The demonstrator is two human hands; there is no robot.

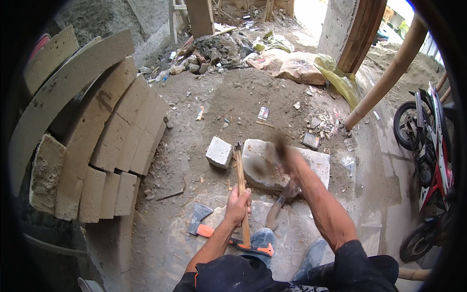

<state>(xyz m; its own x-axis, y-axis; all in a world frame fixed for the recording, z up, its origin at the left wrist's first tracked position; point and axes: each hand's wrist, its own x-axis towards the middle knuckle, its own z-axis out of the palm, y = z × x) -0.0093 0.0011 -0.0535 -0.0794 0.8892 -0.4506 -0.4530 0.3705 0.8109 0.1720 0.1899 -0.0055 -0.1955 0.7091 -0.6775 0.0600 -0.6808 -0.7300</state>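
On the gritty floor (187, 129) slump lumpy sacks (297, 67); left fingers (242, 198) grasp a wooden handle (240, 170) beside a rough white slab (319, 161); the right fingers (289, 163), blurred, I can't read.

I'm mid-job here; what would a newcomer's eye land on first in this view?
Probably the blurred right hand over the large pale block near the centre, with the left hand gripping a wooden-handled tool beside it. Next, the big stack of beige blocks filling the left side, and the red-and-white motorcycle at the right edge.
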